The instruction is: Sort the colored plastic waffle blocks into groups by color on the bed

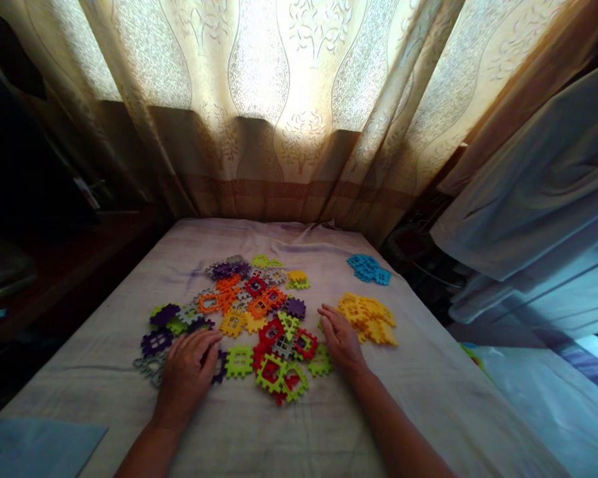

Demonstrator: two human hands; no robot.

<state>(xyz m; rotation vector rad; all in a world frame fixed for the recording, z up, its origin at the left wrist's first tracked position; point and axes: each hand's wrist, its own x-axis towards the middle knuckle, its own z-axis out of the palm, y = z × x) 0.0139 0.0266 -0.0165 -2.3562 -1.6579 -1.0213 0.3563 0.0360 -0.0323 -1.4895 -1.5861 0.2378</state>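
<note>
My left hand (192,362) rests at the near left edge of a mixed pile of plastic interlocking tiles, its fingers loosely bent and thumb apart. Around it lie a dark purple tile (156,341), a grey tile (151,366) and a lime green tile (239,361). What lies under the palm is hidden. My right hand (343,338) lies with fingers stretched out between the mixed pile and a heap of yellow tiles (367,317). A lime green tile (320,360) sits just left of it. Red tiles (266,335) and orange tiles (259,305) fill the pile's middle.
A small stack of blue tiles (367,268) sits at the far right of the cloth-covered table (299,445). Patterned curtains (299,153) hang behind it. A light blue sheet (40,446) lies at the near left corner. Pale cloth (533,172) hangs at the right.
</note>
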